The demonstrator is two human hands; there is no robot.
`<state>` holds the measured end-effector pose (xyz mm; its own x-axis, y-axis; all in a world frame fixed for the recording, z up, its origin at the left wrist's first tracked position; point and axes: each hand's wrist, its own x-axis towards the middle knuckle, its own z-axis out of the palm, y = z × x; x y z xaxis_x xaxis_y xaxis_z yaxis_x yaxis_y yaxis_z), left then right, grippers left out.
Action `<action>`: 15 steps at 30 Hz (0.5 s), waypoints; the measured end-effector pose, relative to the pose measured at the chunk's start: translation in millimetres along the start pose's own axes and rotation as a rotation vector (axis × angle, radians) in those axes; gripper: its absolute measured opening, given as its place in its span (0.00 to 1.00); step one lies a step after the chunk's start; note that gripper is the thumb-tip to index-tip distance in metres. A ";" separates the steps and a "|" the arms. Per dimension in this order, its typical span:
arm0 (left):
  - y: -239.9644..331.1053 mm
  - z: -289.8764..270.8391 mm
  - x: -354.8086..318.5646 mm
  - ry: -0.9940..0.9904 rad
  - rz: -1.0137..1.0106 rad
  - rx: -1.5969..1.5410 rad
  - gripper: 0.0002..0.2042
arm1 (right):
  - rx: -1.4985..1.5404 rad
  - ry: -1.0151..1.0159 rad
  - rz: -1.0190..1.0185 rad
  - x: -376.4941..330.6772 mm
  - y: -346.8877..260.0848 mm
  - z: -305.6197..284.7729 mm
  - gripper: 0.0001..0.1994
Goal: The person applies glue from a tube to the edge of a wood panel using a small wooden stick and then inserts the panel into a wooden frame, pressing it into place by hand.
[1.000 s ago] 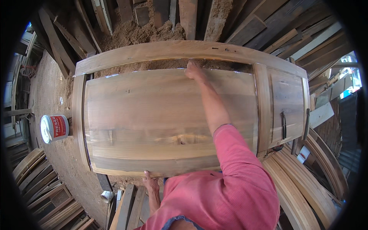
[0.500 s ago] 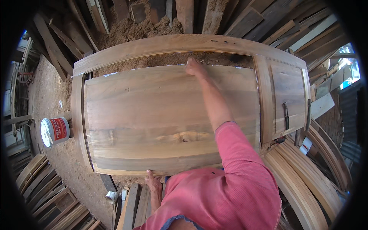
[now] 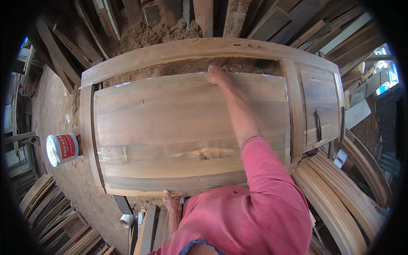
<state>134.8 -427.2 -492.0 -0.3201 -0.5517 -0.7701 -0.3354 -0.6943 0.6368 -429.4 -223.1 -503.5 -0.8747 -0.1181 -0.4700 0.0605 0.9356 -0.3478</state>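
A broad wooden panel lies flat inside a partly joined wooden door frame. White smears run along the panel's far edge, and a gap separates that edge from the frame's far rail. My right hand reaches across to the far edge with its fingers curled closed; whatever they hold is hidden. At the near edge, my left hand grips the panel, thumb on the rim, the other fingers mostly out of sight.
A white bucket with a red label stands left of the frame. On the smaller right panel lies a thin dark curved tool. Stacked curved boards sit at lower right, and planks lean beyond sawdust at the far side.
The view shifts very slightly. Both hands keep their places at the panel's far and near edges, and the panel shows no clear movement within the frame.
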 end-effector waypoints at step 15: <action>0.1 8.7 -2.7 -0.047 0.006 -0.001 0.20 | 0.075 0.104 -0.046 18.3 16.4 2.1 0.23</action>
<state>127.9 -421.8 -489.5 -0.3633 -0.5332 -0.7640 -0.3325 -0.6918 0.6410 -443.4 -210.6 -519.5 -0.9223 -0.1217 -0.3668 0.0516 0.9019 -0.4289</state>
